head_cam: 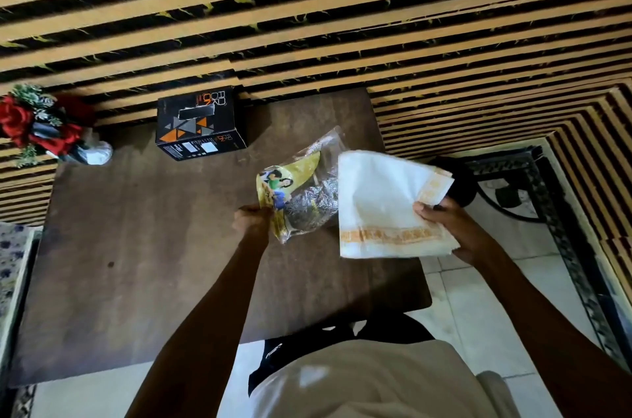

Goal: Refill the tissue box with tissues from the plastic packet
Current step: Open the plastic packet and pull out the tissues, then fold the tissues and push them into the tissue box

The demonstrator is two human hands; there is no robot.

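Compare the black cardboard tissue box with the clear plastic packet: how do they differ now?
The black cardboard tissue box stands untouched on the brown wooden table; the clear plastic packet is held by the left hand. The box keeps a rigid shape; the packet is crumpled. Both carry printed graphics.

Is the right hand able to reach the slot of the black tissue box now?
Probably yes: the table between the right hand and the black tissue box looks bare, but the hand already holds the tissue stack.
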